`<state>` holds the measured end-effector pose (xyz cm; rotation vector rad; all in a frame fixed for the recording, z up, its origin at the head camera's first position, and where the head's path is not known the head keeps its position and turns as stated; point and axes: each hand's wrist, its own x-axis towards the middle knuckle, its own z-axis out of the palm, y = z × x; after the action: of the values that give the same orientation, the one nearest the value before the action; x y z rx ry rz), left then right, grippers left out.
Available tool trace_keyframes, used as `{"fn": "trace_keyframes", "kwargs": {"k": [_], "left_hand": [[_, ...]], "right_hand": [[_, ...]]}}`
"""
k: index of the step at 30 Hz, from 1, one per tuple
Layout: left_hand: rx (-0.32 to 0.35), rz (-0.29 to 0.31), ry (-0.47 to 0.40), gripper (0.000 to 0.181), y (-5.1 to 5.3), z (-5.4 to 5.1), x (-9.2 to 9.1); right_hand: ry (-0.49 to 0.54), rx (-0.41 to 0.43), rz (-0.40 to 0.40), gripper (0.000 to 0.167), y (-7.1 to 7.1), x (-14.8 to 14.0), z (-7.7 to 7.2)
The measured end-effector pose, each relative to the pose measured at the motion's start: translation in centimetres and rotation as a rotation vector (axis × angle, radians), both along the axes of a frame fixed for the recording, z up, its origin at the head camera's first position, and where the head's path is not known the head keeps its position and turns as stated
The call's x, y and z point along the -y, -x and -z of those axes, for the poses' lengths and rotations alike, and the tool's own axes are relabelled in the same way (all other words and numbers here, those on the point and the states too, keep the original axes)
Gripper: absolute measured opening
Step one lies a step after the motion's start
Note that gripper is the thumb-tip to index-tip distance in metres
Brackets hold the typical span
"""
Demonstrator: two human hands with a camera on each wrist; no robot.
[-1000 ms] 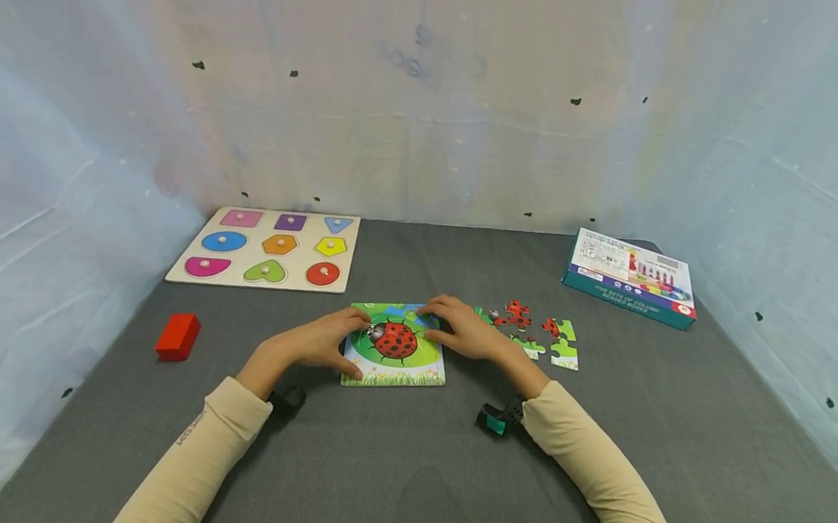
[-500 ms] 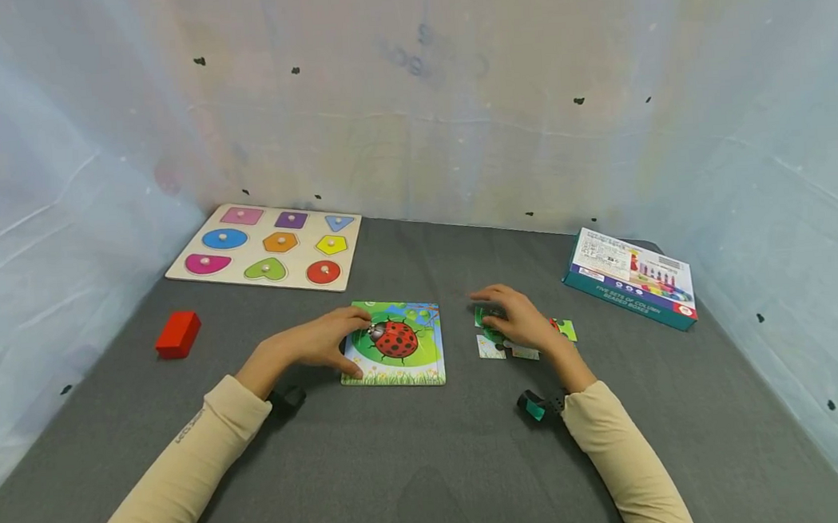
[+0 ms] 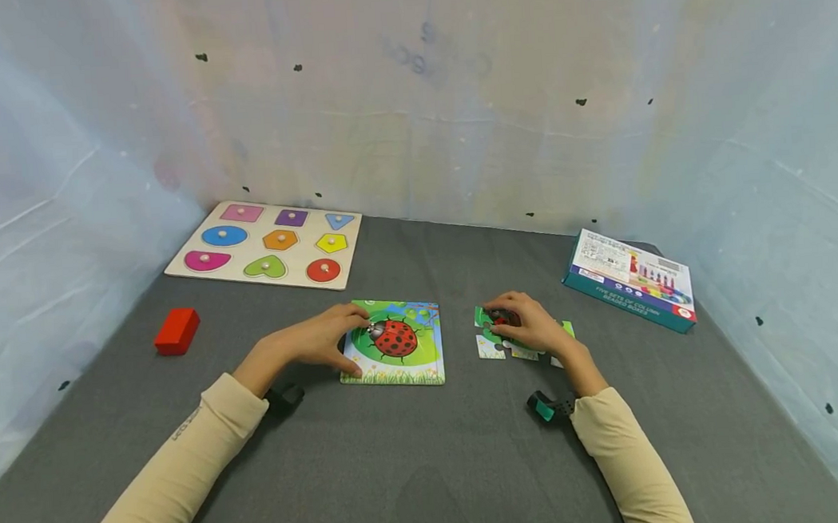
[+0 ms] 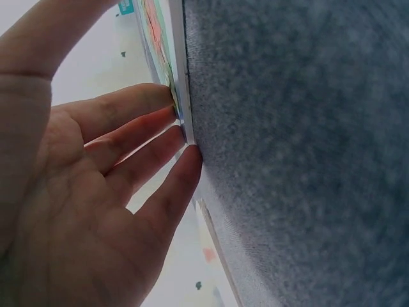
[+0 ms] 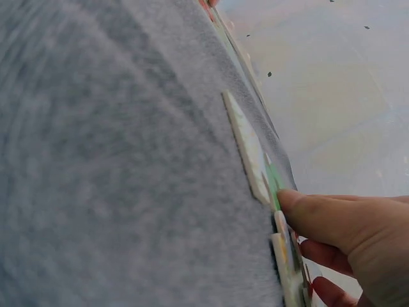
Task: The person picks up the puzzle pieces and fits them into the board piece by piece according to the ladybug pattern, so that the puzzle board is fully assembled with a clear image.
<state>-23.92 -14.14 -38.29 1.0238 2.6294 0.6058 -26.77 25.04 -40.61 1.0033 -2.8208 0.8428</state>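
A ladybug puzzle board (image 3: 397, 339) lies in the middle of the table. My left hand (image 3: 319, 343) rests along its left side, thumb near the lower corner and fingers higher up; in the left wrist view the extended fingertips (image 4: 190, 150) touch the board's edge (image 4: 182, 70). To the right, my right hand (image 3: 534, 322) is bent over loose puzzle pieces, thumb and forefinger pinching a red and black puzzle piece (image 3: 503, 317). White and green pieces (image 3: 491, 347) lie beneath and around it. In the right wrist view, the thumb (image 5: 295, 206) meets the green edge of a piece (image 5: 273, 182).
A wooden shape board (image 3: 248, 286) with knobbed pieces lies at the back left. A red block (image 3: 176, 332) sits left of the left arm. At the back right is a teal and white box (image 3: 629, 281). Pale sheeting (image 3: 412, 150) walls the grey table (image 3: 416, 454).
My right hand has left the board's right side and moved right to the loose pieces, where its thumb and forefinger have closed around one. My left hand stays at the board's left side.
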Motion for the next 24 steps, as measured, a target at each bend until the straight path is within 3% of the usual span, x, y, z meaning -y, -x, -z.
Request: {"fn": "trace_keyframes", "kwargs": {"k": [14,24], "left_hand": [[-0.003,-0.005,-0.007,0.08,0.3,0.7,0.2],[-0.01,-0.006,-0.001,0.08,0.3,0.7,0.1]], "right_hand": [[0.056,-0.023,0.003,0.035,0.1,0.8,0.3],[0.098,-0.044,-0.088,0.038,-0.6,4.0,-0.2]]}}
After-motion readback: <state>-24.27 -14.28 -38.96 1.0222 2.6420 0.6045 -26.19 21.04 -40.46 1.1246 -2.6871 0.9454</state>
